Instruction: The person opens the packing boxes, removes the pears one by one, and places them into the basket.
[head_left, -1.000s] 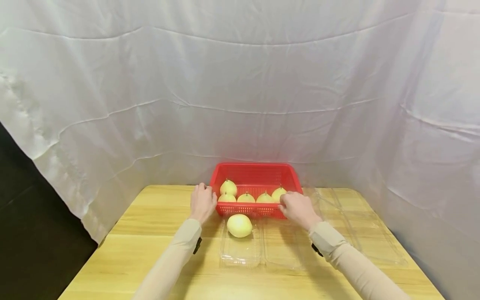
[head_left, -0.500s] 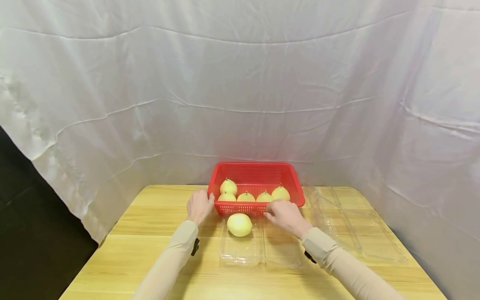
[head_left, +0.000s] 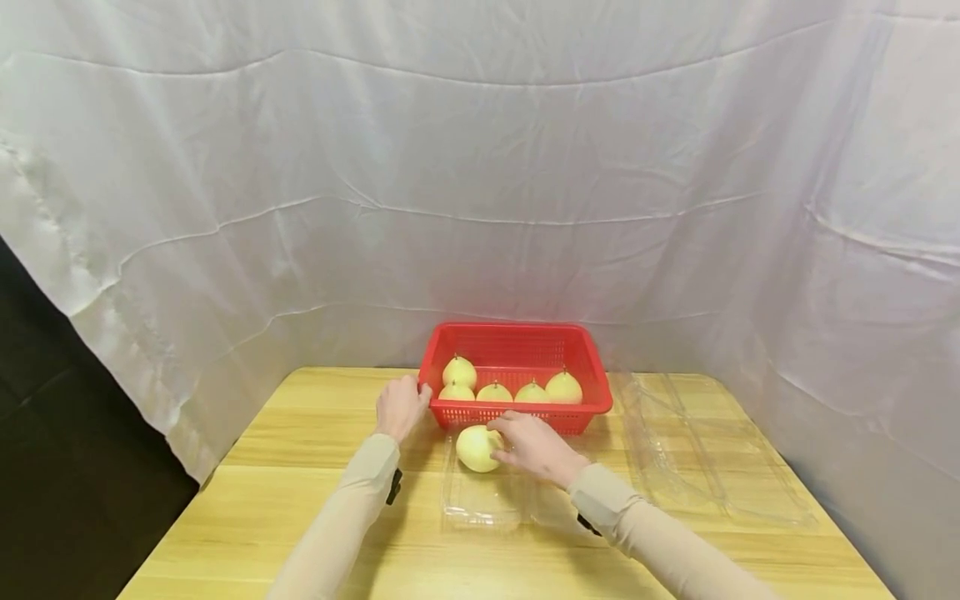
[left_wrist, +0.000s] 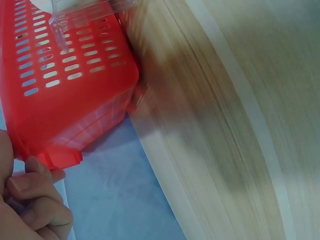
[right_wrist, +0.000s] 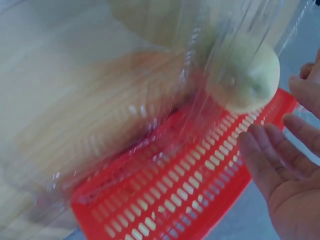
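A red plastic basket with slotted walls stands at the back of the table, several yellow pears inside it. My left hand is at its left front corner; in the left wrist view, the curled fingers and thumb grip the rim. In front of the basket, a single pear lies in one half of an opened clear plastic clamshell box. My right hand reaches to the right side of this pear. The right wrist view shows its fingers spread and loosely bent beside the pear.
More clear plastic boxes lie on the right side of the wooden table. Pale fabric hangs behind the table and along its sides. A black cloth shows at the far left.
My right hand has moved left and toward me, from the basket's right front corner along its front rim to the pear in the box. My left hand stays at the basket's left corner.
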